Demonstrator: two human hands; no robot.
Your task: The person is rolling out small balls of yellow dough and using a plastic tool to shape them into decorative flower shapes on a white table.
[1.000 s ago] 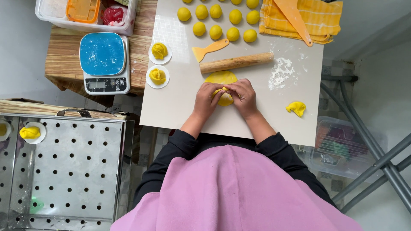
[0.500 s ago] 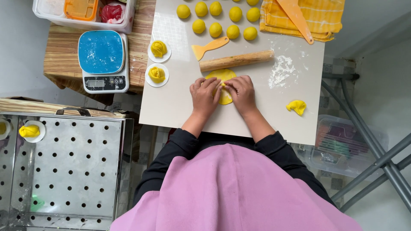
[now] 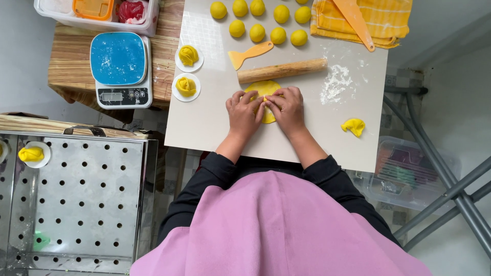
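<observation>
White board point(image 3: 204, 117) carries a flat round yellow dough sheet point(image 3: 262, 88) just below the wooden rolling pin point(image 3: 282, 70). Left hand point(image 3: 244, 113) and right hand point(image 3: 286, 108) lie palm-down, fingers pinching the dough.

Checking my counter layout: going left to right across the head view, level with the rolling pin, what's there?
Kitchen scale → shaped dough on paper rounds → yellow scraper → rolling pin → loose flour.

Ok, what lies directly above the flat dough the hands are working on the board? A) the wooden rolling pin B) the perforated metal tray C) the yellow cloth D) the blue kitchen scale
A: the rolling pin lies just past the flat yellow dough that the left hand and right hand both press on.
</observation>
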